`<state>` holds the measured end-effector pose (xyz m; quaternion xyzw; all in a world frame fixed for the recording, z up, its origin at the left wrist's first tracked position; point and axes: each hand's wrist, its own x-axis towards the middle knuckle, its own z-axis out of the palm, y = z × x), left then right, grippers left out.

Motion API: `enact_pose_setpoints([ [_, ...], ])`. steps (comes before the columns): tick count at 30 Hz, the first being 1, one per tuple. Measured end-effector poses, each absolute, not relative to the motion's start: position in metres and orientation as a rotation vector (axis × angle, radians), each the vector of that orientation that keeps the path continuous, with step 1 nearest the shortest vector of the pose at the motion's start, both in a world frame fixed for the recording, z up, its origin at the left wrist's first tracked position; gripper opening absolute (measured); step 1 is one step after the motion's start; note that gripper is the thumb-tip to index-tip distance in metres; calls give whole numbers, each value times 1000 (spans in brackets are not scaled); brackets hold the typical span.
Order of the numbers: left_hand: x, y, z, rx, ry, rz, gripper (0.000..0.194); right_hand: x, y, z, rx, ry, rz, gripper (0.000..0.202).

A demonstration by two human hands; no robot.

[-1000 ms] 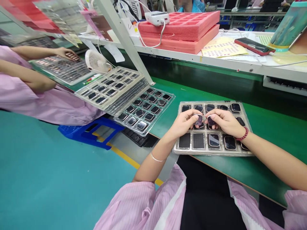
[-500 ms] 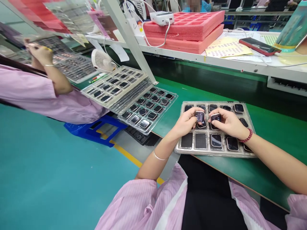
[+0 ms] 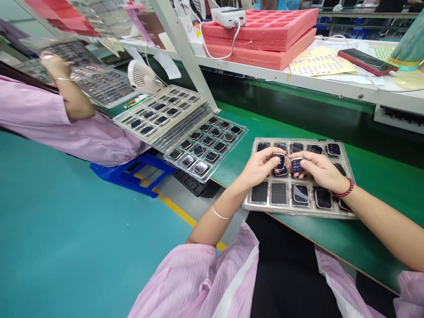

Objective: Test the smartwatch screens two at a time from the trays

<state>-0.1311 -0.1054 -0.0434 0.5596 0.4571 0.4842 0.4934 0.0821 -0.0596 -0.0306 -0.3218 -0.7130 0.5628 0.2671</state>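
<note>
My left hand (image 3: pixel 262 168) is closed around a strapless smartwatch (image 3: pixel 278 160), its thumb at the screen's edge. A second smartwatch (image 3: pixel 297 165) with a lit screen sits in my right hand (image 3: pixel 318 168), thumb pressed on its face. Both watches are held side by side over a clear plastic tray (image 3: pixel 249 204) on the green bench. More dark-screened watches, such as one in the front row (image 3: pixel 300 194), lie in the tray's pockets. Two front-left pockets hold no watch. My hands and forearm hide part of the middle and right pockets.
Left of my tray, another watch tray (image 3: pixel 207 175) lies beside a stack of trays (image 3: pixel 179 126). A small white fan (image 3: pixel 142 77) stands behind. Pink foam trays (image 3: pixel 251 48) and a red-edged phone (image 3: pixel 367 61) rest on the shelf. A co-worker's arm (image 3: pixel 74 97) is at far left.
The screen in my right hand now glows bluish, and its thumb has shifted on the glass. The left watch is tilted differently. The whole view has shifted slightly.
</note>
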Motion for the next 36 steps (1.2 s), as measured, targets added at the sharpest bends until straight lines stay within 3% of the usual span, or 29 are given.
enact_pose_setpoints([
  [7, -131, -104, -46, 1429, 1064, 1193, 49, 82, -58, -31, -870, -1892, 1444, 43],
  [10, -132, -104, -47, 1422, 1084, 1152, 33, 82, -59, -30, -898, -1871, 1514, 25],
  [17, -131, -103, -48, 1439, 1033, 1195, 44, 81, -58, -32, -850, -1860, 1482, 41],
  [23, -130, -105, -44, 1469, 1052, 1192, 40, 81, -59, -33, -809, -1899, 1458, 46],
  [28, -131, -105, -40, 1418, 1043, 1137, 22, 82, -59, -30, -861, -1891, 1493, 31],
  [36, -129, -104, -42, 1382, 1039, 1133, 20, 82, -59, -29, -888, -1882, 1503, 26],
])
